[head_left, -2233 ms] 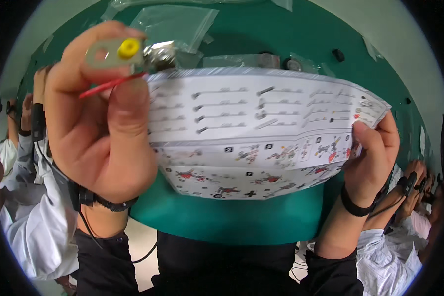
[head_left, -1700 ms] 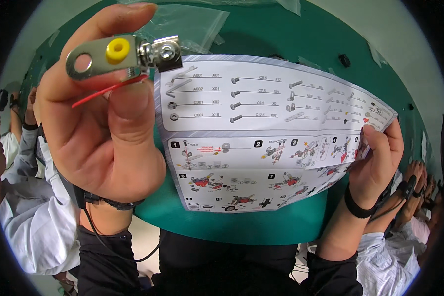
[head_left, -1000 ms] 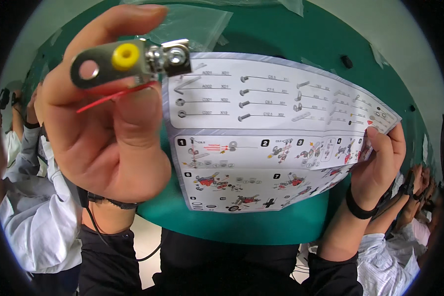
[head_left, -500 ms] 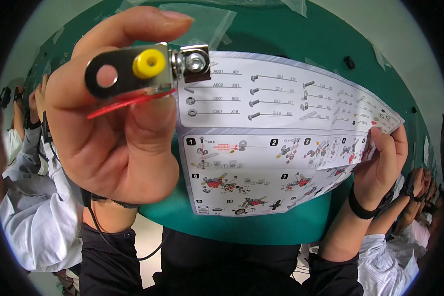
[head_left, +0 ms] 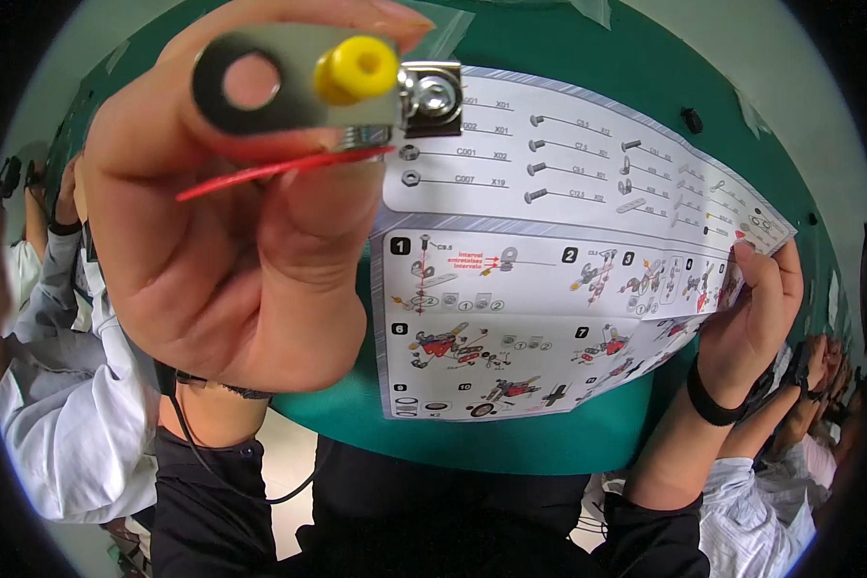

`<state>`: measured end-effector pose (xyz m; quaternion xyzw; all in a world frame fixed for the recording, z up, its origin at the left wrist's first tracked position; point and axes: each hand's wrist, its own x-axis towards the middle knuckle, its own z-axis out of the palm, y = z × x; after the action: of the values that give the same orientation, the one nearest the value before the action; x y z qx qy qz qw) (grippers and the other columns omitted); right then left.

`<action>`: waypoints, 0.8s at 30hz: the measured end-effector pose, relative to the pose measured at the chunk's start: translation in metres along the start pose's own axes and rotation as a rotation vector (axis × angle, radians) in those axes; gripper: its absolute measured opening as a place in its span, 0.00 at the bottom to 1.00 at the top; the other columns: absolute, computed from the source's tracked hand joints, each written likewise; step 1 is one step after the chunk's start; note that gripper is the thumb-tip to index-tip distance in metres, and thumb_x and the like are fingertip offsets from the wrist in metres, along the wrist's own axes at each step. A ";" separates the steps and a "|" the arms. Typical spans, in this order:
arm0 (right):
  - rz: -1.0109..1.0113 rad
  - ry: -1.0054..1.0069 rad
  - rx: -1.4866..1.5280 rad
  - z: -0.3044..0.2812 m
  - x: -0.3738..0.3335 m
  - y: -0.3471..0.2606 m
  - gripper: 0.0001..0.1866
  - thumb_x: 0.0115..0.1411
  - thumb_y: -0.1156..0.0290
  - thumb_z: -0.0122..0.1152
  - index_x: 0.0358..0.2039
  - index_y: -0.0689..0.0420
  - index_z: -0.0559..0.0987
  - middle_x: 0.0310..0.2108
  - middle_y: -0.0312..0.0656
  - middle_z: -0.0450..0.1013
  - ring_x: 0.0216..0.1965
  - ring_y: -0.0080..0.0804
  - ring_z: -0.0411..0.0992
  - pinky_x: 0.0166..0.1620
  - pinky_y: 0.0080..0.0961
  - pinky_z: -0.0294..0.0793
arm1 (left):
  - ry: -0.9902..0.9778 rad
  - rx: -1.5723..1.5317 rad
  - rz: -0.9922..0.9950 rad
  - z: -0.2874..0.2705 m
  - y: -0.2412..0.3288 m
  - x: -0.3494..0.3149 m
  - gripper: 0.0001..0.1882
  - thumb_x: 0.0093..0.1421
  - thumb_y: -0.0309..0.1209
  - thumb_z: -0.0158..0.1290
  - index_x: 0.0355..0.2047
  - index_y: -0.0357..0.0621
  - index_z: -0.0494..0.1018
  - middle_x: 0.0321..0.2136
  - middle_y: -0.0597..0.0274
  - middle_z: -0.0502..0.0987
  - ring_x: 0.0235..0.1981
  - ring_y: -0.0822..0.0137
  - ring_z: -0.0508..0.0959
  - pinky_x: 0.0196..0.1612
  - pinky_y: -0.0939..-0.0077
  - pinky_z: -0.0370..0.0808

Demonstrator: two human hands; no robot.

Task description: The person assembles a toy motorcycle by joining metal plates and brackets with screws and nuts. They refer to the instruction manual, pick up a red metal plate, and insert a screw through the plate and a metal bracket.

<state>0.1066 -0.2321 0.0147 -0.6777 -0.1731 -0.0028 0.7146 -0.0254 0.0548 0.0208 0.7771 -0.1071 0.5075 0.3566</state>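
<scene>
Close before me, my left hand (head_left: 231, 250) pinches a small metal model-kit assembly (head_left: 294, 91). It has a flat bracket with a round hole, a yellow plastic grommet (head_left: 368, 69), a thin red piece (head_left: 279, 173) along the underside, and a screwed end bracket (head_left: 433, 99) at its right. My right hand (head_left: 756, 299) grips the right edge of a printed instruction sheet (head_left: 539, 226), thumb on the front. Rows of screws and nuts and numbered assembly drawings cover the sheet. My left hand and the assembly hide its upper left corner.
Behind the sheet is a green round-edged table (head_left: 511, 448). A small black part (head_left: 691, 120) lies on it at the far right, and clear plastic bags (head_left: 448, 34) at the far side. Other people's arms show at both sides. A black cable (head_left: 202, 458) hangs by my left forearm.
My left hand has brought the assembly up and to the right, and it looks slightly larger. The sheet's left part has shifted a little rightward and up. My right hand has barely moved.
</scene>
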 end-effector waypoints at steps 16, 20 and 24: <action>-0.003 0.005 0.009 0.003 0.001 -0.001 0.17 0.54 0.78 0.46 0.43 0.71 0.72 0.39 0.48 0.75 0.37 0.28 0.73 0.45 0.21 0.69 | -0.100 0.093 0.051 -0.005 -0.003 0.003 0.20 0.63 0.42 0.47 0.46 0.38 0.64 0.44 0.39 0.71 0.48 0.51 0.72 0.54 0.54 0.66; 0.003 0.038 0.011 0.006 0.000 -0.003 0.15 0.52 0.78 0.48 0.41 0.70 0.73 0.37 0.47 0.75 0.35 0.27 0.73 0.43 0.19 0.69 | -0.066 0.075 0.039 -0.002 -0.002 0.002 0.20 0.63 0.42 0.47 0.45 0.37 0.64 0.43 0.39 0.71 0.47 0.52 0.73 0.54 0.55 0.66; 0.002 0.005 -0.003 0.002 0.000 -0.002 0.16 0.54 0.78 0.46 0.43 0.70 0.72 0.39 0.48 0.75 0.37 0.28 0.74 0.44 0.20 0.70 | -0.101 0.089 0.035 -0.008 -0.003 0.001 0.20 0.63 0.42 0.48 0.44 0.36 0.65 0.44 0.39 0.71 0.47 0.52 0.73 0.54 0.57 0.66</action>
<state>0.1055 -0.2304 0.0167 -0.6789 -0.1707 -0.0042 0.7141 -0.0290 0.0628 0.0222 0.8148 -0.1158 0.4781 0.3069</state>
